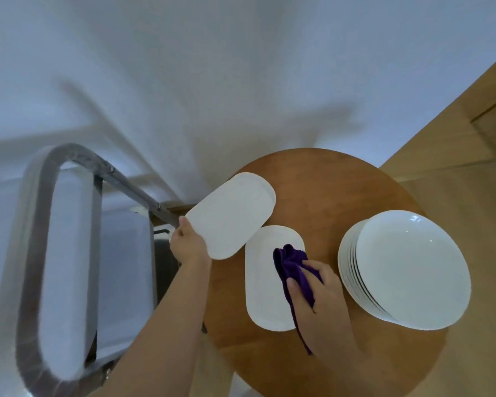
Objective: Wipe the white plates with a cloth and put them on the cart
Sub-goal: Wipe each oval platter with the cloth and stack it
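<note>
My left hand (187, 241) grips the near end of a white oblong plate (232, 214) and holds it in the air, over the left edge of the round wooden table (327, 190). A second white oblong plate (265, 277) lies flat on the table below it. My right hand (315, 290) holds a bunched purple cloth (291, 263) over that plate's right side. A stack of several round white plates (407, 270) stands at the table's right. The cart (69, 253), with a grey metal frame and pale trays, is at the left.
A pale wall fills the upper view. The cart's metal handle bar (138, 190) slants toward the table's left edge, close to my left hand. Light wooden furniture (455, 133) lies to the right of the table.
</note>
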The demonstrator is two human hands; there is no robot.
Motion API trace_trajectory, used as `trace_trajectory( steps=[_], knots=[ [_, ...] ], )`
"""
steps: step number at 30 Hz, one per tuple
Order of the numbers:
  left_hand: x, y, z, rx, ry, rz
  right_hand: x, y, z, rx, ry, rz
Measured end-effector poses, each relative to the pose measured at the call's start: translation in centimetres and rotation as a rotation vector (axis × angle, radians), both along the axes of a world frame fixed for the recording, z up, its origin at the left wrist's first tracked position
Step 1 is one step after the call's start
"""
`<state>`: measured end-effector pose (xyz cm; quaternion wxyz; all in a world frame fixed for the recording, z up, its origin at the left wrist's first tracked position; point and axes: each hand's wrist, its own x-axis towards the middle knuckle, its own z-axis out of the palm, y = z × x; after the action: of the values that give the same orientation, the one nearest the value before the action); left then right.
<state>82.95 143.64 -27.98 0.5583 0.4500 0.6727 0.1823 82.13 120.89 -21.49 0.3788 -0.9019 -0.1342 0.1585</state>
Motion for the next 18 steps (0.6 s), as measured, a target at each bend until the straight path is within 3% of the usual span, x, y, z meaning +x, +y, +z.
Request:
trace_trajectory(
  steps=[12,18],
  knots=[
    [2.0,1.4,-5.2,0.208,0.268,-0.160,-1.4,-1.7,-2.2,-0.010,0.142,-0.118],
    [1.6,1.8,-5.9,0.228,0.281,-0.175,-1.6,-1.8,-2.6,-0.007,0.158,-0.107]
  ],
)
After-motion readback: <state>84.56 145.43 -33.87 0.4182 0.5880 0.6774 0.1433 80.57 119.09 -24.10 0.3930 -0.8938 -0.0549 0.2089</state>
